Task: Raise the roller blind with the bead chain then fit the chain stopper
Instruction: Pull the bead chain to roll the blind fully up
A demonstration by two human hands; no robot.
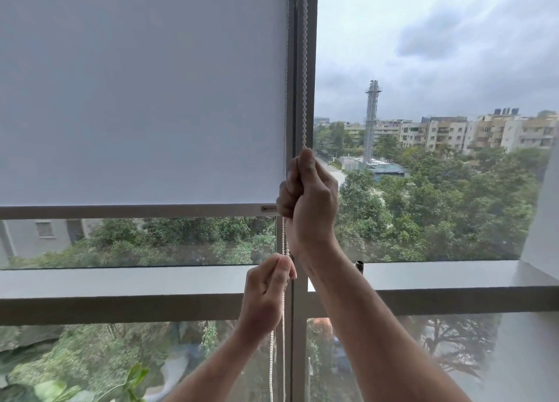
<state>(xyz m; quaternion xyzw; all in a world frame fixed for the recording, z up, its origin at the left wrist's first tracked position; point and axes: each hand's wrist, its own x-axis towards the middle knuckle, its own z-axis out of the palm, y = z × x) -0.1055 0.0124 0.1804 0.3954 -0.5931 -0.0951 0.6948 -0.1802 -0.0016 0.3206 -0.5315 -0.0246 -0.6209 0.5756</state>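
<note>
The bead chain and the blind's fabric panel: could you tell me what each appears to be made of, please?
The bead chain looks like white plastic: small, round, evenly spaced beads with a slightly glossy surface, though coated metal cannot be ruled out. The blind's fabric panel looks like a smooth, matte, pale grey woven or coated textile; daylight glows softly through it, with no visible weave.

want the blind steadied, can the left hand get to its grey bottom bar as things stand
Probably yes: the left hand sits just below the grey bottom bar with nothing between, but its fingers pinch the white bead chain.

Upper-floor room: roller blind (142, 93), glass window wall (423, 205), rooftops (469, 132) and treetops (423, 196) below.
</note>
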